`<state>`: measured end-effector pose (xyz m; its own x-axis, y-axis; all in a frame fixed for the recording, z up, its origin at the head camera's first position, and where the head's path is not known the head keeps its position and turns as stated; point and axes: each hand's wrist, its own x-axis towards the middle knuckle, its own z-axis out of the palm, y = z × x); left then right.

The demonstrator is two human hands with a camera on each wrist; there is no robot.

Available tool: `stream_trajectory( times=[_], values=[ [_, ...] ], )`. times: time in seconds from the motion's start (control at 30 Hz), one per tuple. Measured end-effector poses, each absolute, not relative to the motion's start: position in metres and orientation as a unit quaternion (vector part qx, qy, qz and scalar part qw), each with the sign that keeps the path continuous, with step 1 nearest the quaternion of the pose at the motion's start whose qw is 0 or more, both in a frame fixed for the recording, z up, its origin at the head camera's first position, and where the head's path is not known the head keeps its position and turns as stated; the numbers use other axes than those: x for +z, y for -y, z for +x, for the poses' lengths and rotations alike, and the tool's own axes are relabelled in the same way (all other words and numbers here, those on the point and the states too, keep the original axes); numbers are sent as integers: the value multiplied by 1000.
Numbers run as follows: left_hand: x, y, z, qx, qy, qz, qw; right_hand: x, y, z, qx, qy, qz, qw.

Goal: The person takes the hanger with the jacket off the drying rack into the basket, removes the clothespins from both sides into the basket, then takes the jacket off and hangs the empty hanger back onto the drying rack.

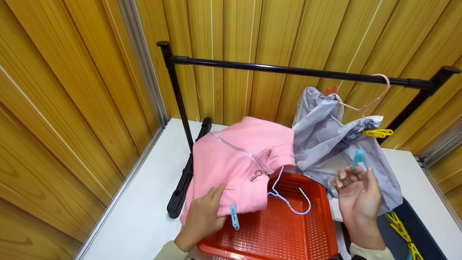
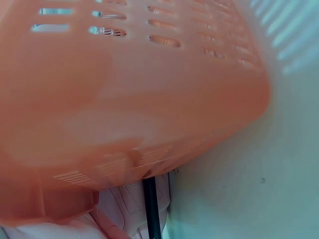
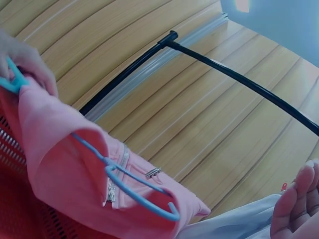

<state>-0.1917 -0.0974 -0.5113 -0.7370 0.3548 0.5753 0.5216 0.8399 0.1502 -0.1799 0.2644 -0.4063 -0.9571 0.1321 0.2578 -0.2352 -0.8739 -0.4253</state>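
Hem of the pink garment (image 1: pixel 223 162) sits over the red basket (image 1: pixel 285 231), gripped in my left hand (image 1: pixel 204 213) beside a blue clip (image 1: pixel 234 217), I think to keep the cloth steady. Fingers partly curled, my right hand (image 1: pixel 359 198) pinches a teal clothespin (image 1: pixel 359 158). A blue-and-white hanger (image 1: pixel 300 213) pokes its hook clear; beyond, the pale grey garment (image 1: pixel 317 144) hangs below the black rail (image 1: pixel 260 67), and nowhere can I read any label.
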Motion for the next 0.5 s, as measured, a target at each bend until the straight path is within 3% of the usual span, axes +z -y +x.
stream_trajectory(
  times=[0.5],
  values=[
    [-513,97,-193,-159,915,-236,287,-399,-285,-168,984,119,121,58]
  ],
)
